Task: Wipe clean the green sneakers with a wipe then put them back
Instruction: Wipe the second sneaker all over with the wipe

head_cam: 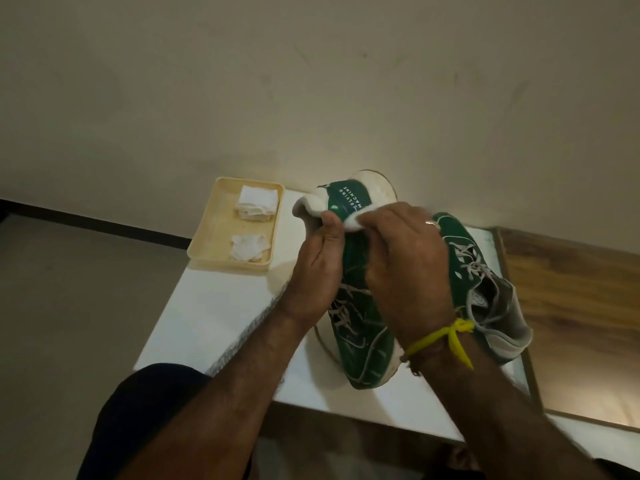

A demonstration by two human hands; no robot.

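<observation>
Green shoe [360, 341] is up off the table [214, 317], heel raised toward the wall [311, 81], toe pointing back at the person. L hand [317, 271] grips it from the left side, thumb hooked at the heel collar, fingers curled round the upper. R hand [405, 268] is clenched on a white wipe [353, 224], pressing it onto the heel just under the green tab w/ white lettering. Yellow band [446, 337] tied on the R wrist, ring on one finger.

2nd shoe [485, 282] lies on the table right beside the held one, partly behind the R hand, heel near the table's right edge, where a wood panel [571, 306] starts.

Cream tray [207, 237] sits at the far-left corner, against the wall and at the left edge; folded wipes [258, 200] at its far end, crumpled ones [250, 247] nearer. Bare white top lies between tray and near edge, left of the L forearm. Floor [69, 306] drops away left of the table.
</observation>
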